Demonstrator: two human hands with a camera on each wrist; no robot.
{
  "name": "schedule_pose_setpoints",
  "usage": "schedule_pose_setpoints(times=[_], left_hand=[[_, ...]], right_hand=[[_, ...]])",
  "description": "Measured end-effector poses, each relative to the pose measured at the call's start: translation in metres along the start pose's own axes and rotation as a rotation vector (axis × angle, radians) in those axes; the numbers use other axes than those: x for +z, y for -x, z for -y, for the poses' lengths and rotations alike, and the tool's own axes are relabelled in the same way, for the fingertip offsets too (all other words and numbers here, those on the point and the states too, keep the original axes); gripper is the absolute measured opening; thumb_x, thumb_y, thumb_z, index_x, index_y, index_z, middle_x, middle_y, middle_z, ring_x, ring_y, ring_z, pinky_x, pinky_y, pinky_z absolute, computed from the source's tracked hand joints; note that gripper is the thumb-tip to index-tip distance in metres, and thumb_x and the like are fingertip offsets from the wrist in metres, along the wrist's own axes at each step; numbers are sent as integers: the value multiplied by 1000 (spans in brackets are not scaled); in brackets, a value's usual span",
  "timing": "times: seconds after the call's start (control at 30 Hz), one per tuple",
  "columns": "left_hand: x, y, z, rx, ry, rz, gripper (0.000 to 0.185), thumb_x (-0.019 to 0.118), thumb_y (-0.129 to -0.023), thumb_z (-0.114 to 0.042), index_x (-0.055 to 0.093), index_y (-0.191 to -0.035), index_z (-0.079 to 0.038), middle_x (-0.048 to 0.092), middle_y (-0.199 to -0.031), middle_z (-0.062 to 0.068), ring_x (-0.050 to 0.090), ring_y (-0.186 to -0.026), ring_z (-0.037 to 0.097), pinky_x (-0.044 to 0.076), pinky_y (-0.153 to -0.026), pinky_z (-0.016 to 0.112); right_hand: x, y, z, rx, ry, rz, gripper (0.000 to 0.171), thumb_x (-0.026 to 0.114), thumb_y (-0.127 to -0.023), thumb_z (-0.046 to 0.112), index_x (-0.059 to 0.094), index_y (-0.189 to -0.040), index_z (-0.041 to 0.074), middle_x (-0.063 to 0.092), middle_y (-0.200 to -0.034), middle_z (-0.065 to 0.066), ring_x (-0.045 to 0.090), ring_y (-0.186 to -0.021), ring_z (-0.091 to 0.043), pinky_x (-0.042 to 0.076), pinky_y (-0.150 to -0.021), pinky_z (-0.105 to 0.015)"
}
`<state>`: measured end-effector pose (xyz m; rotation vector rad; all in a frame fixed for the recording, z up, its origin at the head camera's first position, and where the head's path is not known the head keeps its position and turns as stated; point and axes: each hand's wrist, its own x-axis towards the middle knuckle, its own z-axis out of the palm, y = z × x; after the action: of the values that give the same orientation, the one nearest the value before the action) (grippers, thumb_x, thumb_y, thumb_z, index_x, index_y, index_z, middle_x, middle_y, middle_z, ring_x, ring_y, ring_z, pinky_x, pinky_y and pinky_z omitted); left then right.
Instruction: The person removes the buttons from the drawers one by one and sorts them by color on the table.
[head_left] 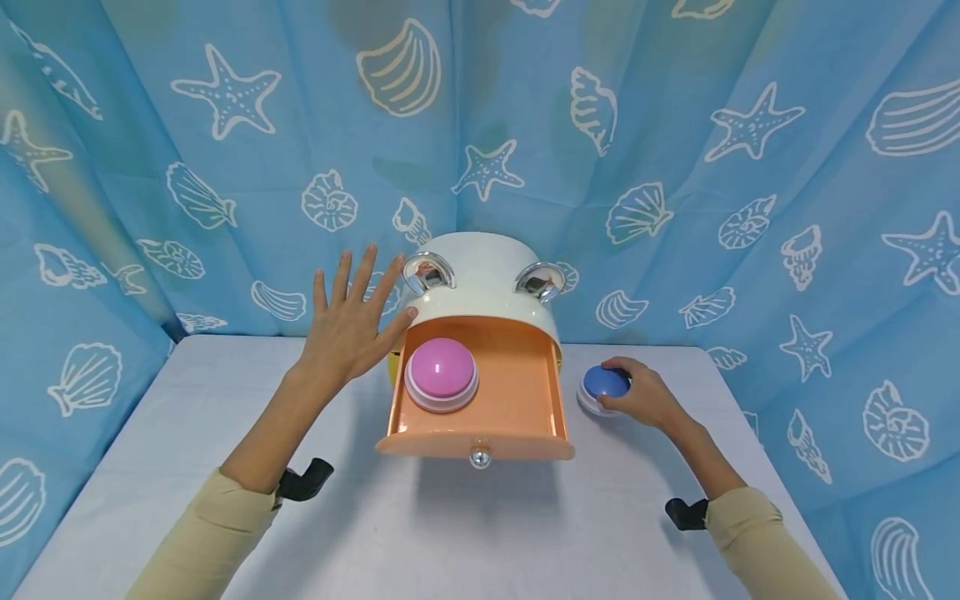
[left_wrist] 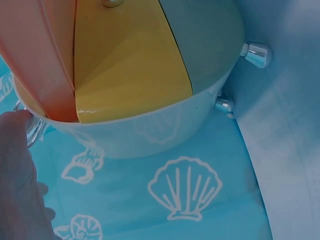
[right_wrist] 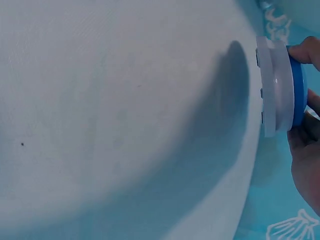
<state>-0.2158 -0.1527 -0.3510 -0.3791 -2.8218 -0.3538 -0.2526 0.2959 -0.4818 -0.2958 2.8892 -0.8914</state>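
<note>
My right hand [head_left: 647, 395] grips a round push button with a blue dome [head_left: 606, 382] and white base, right of the small cabinet. In the right wrist view the white base [right_wrist: 278, 87] is held off the white tabletop, its shadow beside it. My left hand [head_left: 351, 329] has straight, spread fingers at the left side of the white cabinet [head_left: 480, 265]; its thumb is by the silver handle, and whether it touches cannot be told. Inside the pulled-out orange drawer [head_left: 517, 392], a pink-domed push button [head_left: 442, 368] sits at the left.
Yellow [left_wrist: 127, 60] and grey-green [left_wrist: 207, 45] drawer fronts show below the orange one in the left wrist view, along with silver feet [left_wrist: 257, 55]. A silver knob [head_left: 480, 458] sticks out from the orange drawer. Blue shell-patterned curtain [head_left: 525, 108] hangs behind the white table [head_left: 480, 542].
</note>
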Motion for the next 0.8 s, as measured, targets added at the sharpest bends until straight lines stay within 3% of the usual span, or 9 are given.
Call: schedule_pose_setpoints(times=[0.47,0.8], left_hand=[[1,0,0,-4,-2,-7,74,41,-101,-56,13,-162,-25,-1,-167,12,-10,-150,37,-10,-113,63],[0,0,0,3,1,-10,74,41,-101,-56,13,-162,-24,-1,-167,12,-10,-150,38,-9,-113,63]], right_hand=[[7,-9,-12,101,-3,70,68,75,-86,26,47,-143,2,39,-147,-30,39,-131,-51,39,-100,-65],[6,-3,-11,38,2,44,67,74,-87,23,46,-144,2,37,-149,-29,35,-135,-51,35,-103,-66]])
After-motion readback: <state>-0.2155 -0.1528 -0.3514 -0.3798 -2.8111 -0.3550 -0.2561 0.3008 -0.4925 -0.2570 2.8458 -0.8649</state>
